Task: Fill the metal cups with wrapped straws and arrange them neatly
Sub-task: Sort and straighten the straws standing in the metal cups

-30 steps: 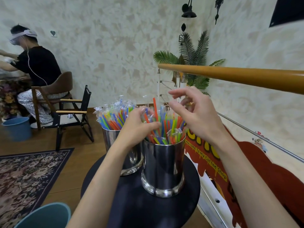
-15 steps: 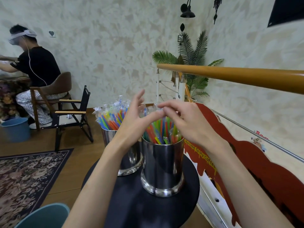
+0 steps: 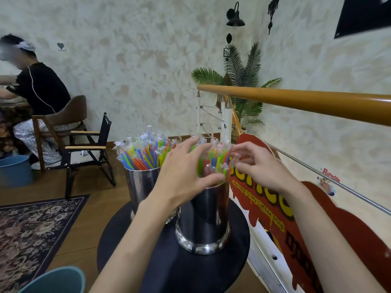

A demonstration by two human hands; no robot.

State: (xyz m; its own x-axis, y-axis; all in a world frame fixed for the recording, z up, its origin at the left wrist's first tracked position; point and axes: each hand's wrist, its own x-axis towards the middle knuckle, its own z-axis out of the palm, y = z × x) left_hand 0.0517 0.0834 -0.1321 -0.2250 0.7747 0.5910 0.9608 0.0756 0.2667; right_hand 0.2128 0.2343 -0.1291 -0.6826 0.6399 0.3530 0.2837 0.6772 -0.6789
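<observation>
Straws [image 3: 213, 163] stand in the near cup [image 3: 204, 218] on the round table [image 3: 190, 269] — your left hand [image 3: 182, 174] lies spread against them, fingers straight, while your right hand [image 3: 257, 166] pinches wrapper tips. The far cup [image 3: 140, 182] — just behind — is full too.

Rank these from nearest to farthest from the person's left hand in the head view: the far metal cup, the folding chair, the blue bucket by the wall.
From the left hand:
1. Far metal cup, just left of it.
2. Folding chair, farther left, on the floor.
3. Blue bucket, at the left edge.
</observation>
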